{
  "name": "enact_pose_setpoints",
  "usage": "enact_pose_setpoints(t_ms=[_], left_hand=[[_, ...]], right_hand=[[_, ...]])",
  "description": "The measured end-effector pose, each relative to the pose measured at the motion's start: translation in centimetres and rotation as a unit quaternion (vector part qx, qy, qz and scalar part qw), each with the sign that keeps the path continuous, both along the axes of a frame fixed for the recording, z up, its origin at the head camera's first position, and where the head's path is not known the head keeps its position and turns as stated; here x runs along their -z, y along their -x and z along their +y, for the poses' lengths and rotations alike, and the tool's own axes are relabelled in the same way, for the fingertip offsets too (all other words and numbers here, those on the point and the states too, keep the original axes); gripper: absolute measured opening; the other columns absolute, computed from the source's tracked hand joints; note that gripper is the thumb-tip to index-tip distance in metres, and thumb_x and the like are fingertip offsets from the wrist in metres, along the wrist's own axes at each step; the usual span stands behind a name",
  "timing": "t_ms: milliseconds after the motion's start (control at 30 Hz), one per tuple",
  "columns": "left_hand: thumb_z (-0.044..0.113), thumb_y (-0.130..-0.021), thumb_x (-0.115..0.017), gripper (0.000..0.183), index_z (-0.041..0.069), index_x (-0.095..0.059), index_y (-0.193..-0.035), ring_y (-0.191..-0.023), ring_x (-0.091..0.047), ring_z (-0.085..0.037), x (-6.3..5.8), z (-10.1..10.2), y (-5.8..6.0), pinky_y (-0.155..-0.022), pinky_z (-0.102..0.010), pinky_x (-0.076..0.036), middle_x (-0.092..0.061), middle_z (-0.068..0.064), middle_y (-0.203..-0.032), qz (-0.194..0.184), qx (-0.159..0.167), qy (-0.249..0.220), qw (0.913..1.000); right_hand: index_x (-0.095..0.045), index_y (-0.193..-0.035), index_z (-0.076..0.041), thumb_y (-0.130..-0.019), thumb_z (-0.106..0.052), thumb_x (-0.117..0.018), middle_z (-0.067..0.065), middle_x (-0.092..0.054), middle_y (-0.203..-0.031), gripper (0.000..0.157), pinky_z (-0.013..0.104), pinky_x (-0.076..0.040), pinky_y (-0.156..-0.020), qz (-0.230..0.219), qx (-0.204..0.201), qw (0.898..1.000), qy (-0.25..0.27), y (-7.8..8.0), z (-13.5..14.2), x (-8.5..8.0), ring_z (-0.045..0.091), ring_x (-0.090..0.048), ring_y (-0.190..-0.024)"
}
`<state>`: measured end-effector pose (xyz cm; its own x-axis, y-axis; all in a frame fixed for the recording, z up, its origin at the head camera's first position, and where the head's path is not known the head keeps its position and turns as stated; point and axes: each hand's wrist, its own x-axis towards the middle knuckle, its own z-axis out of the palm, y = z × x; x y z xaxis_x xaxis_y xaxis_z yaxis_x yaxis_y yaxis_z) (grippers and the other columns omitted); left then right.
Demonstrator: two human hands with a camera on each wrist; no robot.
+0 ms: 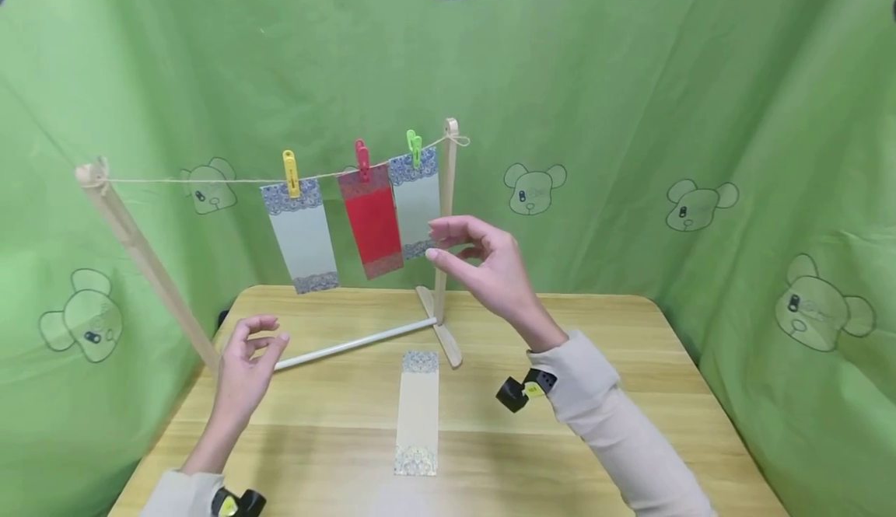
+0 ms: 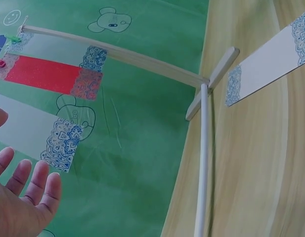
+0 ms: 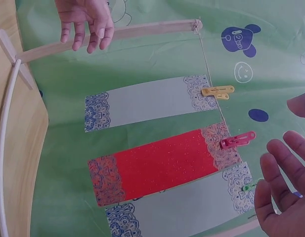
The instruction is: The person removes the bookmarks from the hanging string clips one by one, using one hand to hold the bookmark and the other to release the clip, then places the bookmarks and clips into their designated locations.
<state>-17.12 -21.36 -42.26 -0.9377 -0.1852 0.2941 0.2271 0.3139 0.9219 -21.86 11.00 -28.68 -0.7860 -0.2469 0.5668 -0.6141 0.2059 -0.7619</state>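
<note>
Three patterned paper cards hang from a string [image 1: 231,181]. A yellow clothespin [image 1: 291,174] holds the left white card [image 1: 303,241], a red clothespin [image 1: 362,161] the red card [image 1: 374,225], and a green clothespin [image 1: 415,149] the right white card [image 1: 416,202]. My right hand [image 1: 493,268] is raised before the right post, fingers loosely bent and holding nothing. Its fingertips overlap the right card's lower edge in the head view; contact cannot be told. Lower left, my left hand [image 1: 245,361] hovers with relaxed fingers, also holding nothing. Another patterned card [image 1: 418,412] lies flat on the table.
The string runs between a left wooden post [image 1: 147,264] and a right wooden post [image 1: 448,190] on a foot [image 1: 449,346]. A white rod [image 1: 357,343] joins them low over the wooden table [image 1: 588,392]. Green curtain [image 1: 616,113] surrounds the table's back and sides.
</note>
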Motion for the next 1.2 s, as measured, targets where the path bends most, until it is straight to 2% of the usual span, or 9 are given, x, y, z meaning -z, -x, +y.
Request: enact_pose_setpoints(t_ms=[167, 333, 600, 867, 1200], left_hand=[[0.012, -0.097, -0.06, 0.031, -0.001, -0.049, -0.122, -0.096, -0.056, -0.009, 0.0, 0.0, 0.2, -0.078, -0.014, -0.052, -0.051, -0.006, -0.117, -0.006, -0.003, -0.008, 0.9999], [0.011, -0.096, -0.061, 0.031, -0.001, -0.049, -0.122, -0.097, -0.057, -0.015, 0.3, 0.0, 0.6, -0.078, -0.015, -0.053, -0.052, -0.005, -0.116, -0.008, 0.001, -0.017, 0.9998], [0.009, -0.096, -0.06, 0.028, -0.002, -0.049, -0.12, -0.096, -0.057, -0.014, 0.2, -0.1, 1.2, -0.076, -0.017, -0.054, -0.052, -0.003, -0.114, 0.005, -0.013, -0.025, 0.9996], [0.006, -0.096, -0.059, 0.03, -0.005, -0.048, -0.121, -0.092, -0.056, -0.006, -0.2, -0.3, 1.9, -0.075, -0.015, -0.053, -0.051, -0.006, -0.116, 0.009, -0.015, -0.045, 0.9989], [0.006, -0.095, -0.06, 0.031, -0.003, -0.048, -0.122, -0.093, -0.056, -0.008, -0.3, -0.3, 2.7, -0.075, -0.015, -0.054, -0.051, -0.008, -0.118, -0.005, -0.017, -0.047, 0.9987]], right_hand=[[-0.066, -0.115, -0.008, -0.086, -0.015, -0.074, 0.002, -0.068, -0.105, 0.03, 0.038, -0.055, -0.079, -0.019, -0.008, 1.0, 0.001, 0.0, -0.3, -0.1, 0.017, -0.062, -0.092], [-0.066, -0.116, -0.006, -0.086, -0.009, -0.073, 0.004, -0.068, -0.106, 0.03, 0.039, -0.055, -0.08, -0.041, -0.006, 0.999, 0.004, -0.4, -0.8, -0.5, 0.018, -0.062, -0.092], [-0.063, -0.116, 0.004, -0.086, -0.002, -0.068, 0.012, -0.067, -0.107, 0.031, 0.039, -0.055, -0.081, -0.036, -0.022, 0.999, 0.001, -2.0, -2.6, -3.5, 0.025, -0.062, -0.094], [-0.064, -0.118, -0.002, -0.087, -0.012, -0.072, 0.004, -0.068, -0.107, 0.034, 0.04, -0.055, -0.08, -0.028, -0.038, 0.999, 0.005, 1.0, -2.6, -1.8, 0.018, -0.063, -0.093], [-0.065, -0.119, -0.007, -0.087, -0.014, -0.073, 0.005, -0.068, -0.107, 0.034, 0.034, -0.057, -0.079, -0.042, -0.04, 0.998, 0.014, 1.6, -3.2, -2.3, 0.017, -0.063, -0.093]])
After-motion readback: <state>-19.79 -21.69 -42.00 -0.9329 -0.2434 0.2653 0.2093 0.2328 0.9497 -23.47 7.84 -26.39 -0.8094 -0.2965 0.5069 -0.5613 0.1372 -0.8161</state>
